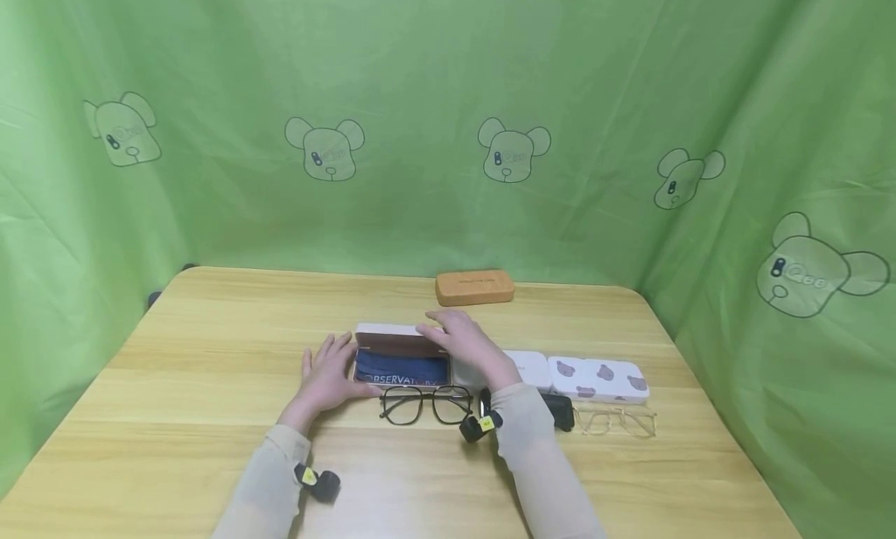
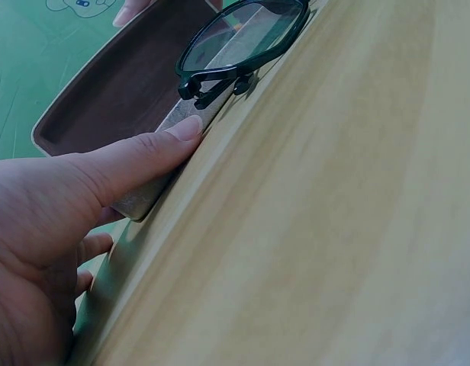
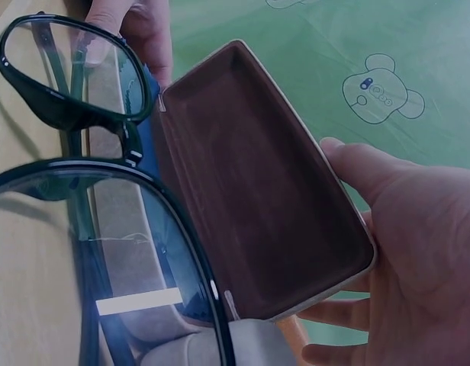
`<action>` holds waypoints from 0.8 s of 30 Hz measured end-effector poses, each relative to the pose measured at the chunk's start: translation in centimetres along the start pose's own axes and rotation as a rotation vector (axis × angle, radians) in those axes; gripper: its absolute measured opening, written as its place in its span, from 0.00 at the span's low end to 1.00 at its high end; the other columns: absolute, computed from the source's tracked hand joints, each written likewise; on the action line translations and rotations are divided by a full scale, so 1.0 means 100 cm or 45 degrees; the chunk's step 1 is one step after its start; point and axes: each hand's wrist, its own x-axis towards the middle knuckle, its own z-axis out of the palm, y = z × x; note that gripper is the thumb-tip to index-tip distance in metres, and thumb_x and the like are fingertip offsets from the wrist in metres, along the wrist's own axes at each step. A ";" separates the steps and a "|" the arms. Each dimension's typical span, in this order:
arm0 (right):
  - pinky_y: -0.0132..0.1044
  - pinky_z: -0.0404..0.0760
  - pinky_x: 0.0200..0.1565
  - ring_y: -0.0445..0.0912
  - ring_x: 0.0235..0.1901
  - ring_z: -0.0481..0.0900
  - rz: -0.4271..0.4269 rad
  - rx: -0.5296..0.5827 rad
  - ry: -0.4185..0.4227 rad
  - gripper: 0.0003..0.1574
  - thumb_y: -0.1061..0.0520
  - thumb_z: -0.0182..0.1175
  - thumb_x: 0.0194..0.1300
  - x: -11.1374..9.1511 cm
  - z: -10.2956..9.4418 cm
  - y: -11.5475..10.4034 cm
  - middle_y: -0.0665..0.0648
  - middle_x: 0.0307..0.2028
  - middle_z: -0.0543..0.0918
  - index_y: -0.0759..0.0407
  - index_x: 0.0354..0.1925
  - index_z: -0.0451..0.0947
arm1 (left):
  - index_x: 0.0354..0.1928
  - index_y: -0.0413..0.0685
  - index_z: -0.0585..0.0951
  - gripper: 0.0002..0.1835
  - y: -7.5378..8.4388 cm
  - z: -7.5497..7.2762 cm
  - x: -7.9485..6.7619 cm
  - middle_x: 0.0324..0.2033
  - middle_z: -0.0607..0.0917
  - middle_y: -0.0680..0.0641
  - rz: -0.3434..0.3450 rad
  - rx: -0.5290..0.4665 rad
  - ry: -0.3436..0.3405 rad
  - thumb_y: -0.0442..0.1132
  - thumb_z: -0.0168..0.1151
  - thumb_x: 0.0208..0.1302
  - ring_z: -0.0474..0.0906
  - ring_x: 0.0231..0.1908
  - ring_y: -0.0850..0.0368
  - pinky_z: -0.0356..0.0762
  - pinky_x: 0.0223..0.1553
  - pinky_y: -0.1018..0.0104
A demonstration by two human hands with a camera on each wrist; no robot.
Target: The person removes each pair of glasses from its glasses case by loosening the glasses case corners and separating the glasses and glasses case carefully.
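An oblong glasses case [image 1: 392,342] stands with its lid raised, showing a brown lining; a folded dark blue cloth [image 1: 402,365] with pale lettering lies inside. My left hand [image 1: 325,379] holds the case's left end, thumb [image 2: 155,152] along the front wall and fingers round the side. At the lid's right end is my right hand [image 1: 467,343], its thumb [image 3: 334,149] touching the rim and the fingers stretched out behind. Black-framed glasses [image 1: 428,397] rest on the table directly in front of the case; they cover part of it in the right wrist view.
Right of the open case stand a white case [image 1: 528,366] and a white bear-print case [image 1: 598,379]. Clear-framed glasses [image 1: 616,421] lie before them, beside a black object [image 1: 562,411] partly hidden by my right wrist. An orange-brown case [image 1: 476,288] sits near the table's back edge.
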 end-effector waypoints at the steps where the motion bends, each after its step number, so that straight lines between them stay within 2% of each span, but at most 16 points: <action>1: 0.54 0.57 0.74 0.60 0.70 0.63 -0.010 0.000 -0.016 0.38 0.39 0.49 0.73 0.000 0.000 0.000 0.63 0.68 0.70 0.63 0.68 0.65 | 0.70 0.47 0.66 0.59 0.000 0.000 0.000 0.75 0.56 0.39 0.004 0.001 0.002 0.67 0.75 0.35 0.41 0.75 0.33 0.25 0.70 0.28; 6: 0.55 0.56 0.74 0.60 0.71 0.61 -0.034 0.025 -0.090 0.38 0.39 0.46 0.74 -0.004 -0.003 -0.001 0.64 0.69 0.68 0.62 0.70 0.63 | 0.70 0.46 0.66 0.59 0.001 -0.001 0.000 0.75 0.56 0.40 -0.002 0.003 -0.006 0.67 0.75 0.35 0.41 0.75 0.34 0.25 0.70 0.29; 12: 0.59 0.56 0.73 0.60 0.72 0.59 0.010 0.029 -0.163 0.38 0.35 0.43 0.74 -0.009 -0.005 -0.002 0.65 0.71 0.64 0.55 0.71 0.63 | 0.70 0.43 0.66 0.59 0.000 -0.001 0.001 0.75 0.56 0.40 -0.005 0.018 -0.007 0.68 0.75 0.36 0.41 0.75 0.34 0.26 0.71 0.29; 19: 0.54 0.61 0.73 0.56 0.70 0.66 -0.055 0.082 -0.224 0.35 0.37 0.43 0.74 -0.010 -0.006 0.000 0.58 0.68 0.71 0.54 0.69 0.66 | 0.69 0.41 0.66 0.59 -0.001 -0.001 0.000 0.75 0.55 0.40 -0.002 0.020 -0.001 0.67 0.75 0.36 0.41 0.75 0.34 0.26 0.70 0.29; 24: 0.51 0.63 0.72 0.52 0.69 0.69 -0.068 0.127 -0.251 0.33 0.36 0.44 0.74 -0.009 -0.004 0.003 0.53 0.66 0.74 0.50 0.67 0.70 | 0.69 0.43 0.67 0.58 -0.001 0.000 0.000 0.75 0.55 0.40 0.000 -0.004 0.004 0.66 0.76 0.36 0.41 0.76 0.35 0.24 0.71 0.30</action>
